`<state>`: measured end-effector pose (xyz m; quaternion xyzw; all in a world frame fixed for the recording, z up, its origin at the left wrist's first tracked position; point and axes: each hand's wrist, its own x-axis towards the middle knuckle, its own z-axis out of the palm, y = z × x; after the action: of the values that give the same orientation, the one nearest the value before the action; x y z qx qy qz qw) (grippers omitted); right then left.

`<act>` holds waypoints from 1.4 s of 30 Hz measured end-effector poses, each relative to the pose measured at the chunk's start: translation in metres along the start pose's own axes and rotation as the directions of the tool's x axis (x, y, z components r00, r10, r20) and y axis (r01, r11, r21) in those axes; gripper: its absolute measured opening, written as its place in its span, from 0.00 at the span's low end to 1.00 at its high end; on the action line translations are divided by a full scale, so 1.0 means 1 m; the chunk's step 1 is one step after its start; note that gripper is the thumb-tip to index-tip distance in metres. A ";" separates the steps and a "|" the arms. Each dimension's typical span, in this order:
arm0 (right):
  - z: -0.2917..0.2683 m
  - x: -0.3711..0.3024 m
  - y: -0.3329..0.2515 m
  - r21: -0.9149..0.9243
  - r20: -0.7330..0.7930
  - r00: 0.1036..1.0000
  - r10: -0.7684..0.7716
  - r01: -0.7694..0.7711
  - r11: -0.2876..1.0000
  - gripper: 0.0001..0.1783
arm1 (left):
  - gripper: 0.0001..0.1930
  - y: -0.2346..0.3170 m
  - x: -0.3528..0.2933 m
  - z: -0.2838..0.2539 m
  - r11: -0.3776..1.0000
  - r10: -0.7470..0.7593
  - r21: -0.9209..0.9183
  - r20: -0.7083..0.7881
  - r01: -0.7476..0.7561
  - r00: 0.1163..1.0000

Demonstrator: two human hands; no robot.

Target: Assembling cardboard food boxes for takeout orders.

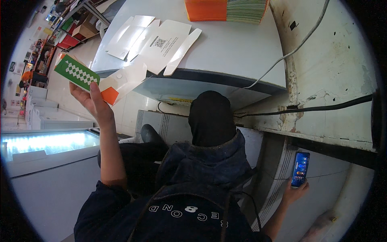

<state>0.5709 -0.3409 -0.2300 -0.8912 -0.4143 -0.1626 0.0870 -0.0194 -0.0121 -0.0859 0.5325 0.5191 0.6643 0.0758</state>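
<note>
At the left, my left hand (pixel 94 103) is raised and closed on a thin folding carton (pixel 76 72), its thumb pressed on the near edge. The carton has a green panel with white diamonds, an orange flap and a white inner flap, and it looks partly unfolded. Low at the right, my right hand (pixel 296 192) grips the lower end of a smartphone (pixel 300 167), whose screen is lit with a colourful picture. A white flattened carton (pixel 165 44), with printing and a square code, lies on the white table (pixel 225 52) beyond my left hand.
A stack of flat orange and green cartons (pixel 227 10) stands at the table's far edge. A grey cable (pixel 278 60) hangs over the table's right side, and a black cable (pixel 314 109) runs along the worn wall. At the left is a lit glass-topped cabinet (pixel 48 143).
</note>
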 end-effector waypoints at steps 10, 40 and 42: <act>0.004 -0.005 0.008 -0.089 -0.044 0.996 -0.082 0.078 0.993 0.43 | 0.34 0.001 -0.001 -0.002 1.000 -0.007 0.012 -0.004 0.007 1.000; -0.010 0.019 0.005 0.191 0.141 0.982 -0.125 0.097 0.977 0.37 | 0.35 0.006 0.001 -0.008 1.000 -0.006 -0.004 -0.040 0.005 0.999; -0.010 0.016 0.006 0.168 0.130 0.982 -0.135 0.113 0.979 0.38 | 0.35 0.003 0.001 -0.008 1.000 -0.006 -0.002 -0.043 0.006 0.999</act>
<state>0.5833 -0.3365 -0.2144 -0.8629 -0.4861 -0.0709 0.1185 -0.0244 -0.0177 -0.0821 0.5164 0.5213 0.6760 0.0671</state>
